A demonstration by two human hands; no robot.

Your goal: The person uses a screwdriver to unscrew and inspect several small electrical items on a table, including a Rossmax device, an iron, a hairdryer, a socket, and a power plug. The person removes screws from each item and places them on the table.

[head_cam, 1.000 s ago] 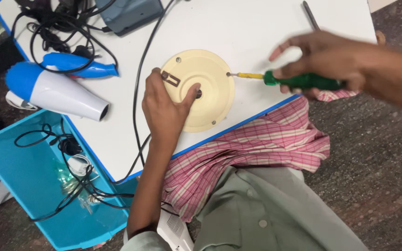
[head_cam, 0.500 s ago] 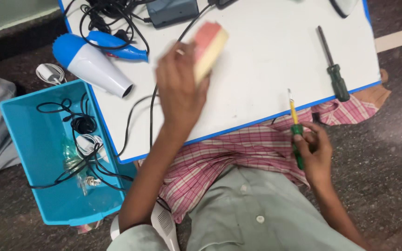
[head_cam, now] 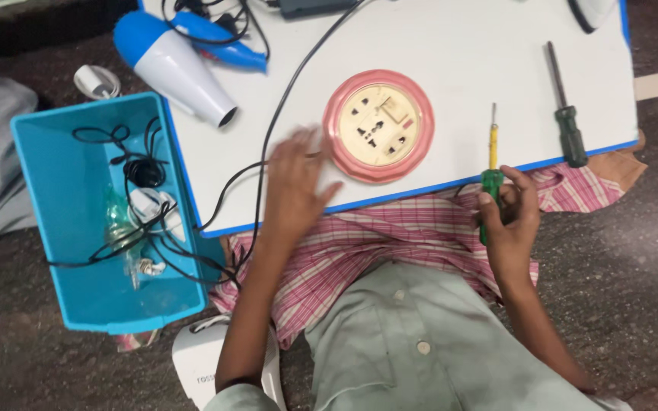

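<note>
Two hands were at work over our white bench, and we read the scene from the left. Off the bench edge sat a blue bin full of tangled black leads, with a blue and white hair dryer lying above it on the bench top. Our left hand lay flat and spread on the bench, its grip released and holding nothing, fingertips just beside the round socket plate. That plate rested face up near the front edge, cream socket face inside a pink rim, with a black cable running past its left side. Our right hand hung below the bench edge over the checked cloth, its grip clenched on the green-handled screwdriver, yellow shaft pointing up toward the bench. A second, darker screwdriver lay apart to the right. To do this well, we judged, the free palm should pin the plate firmly before the tip meets any screw.
</note>
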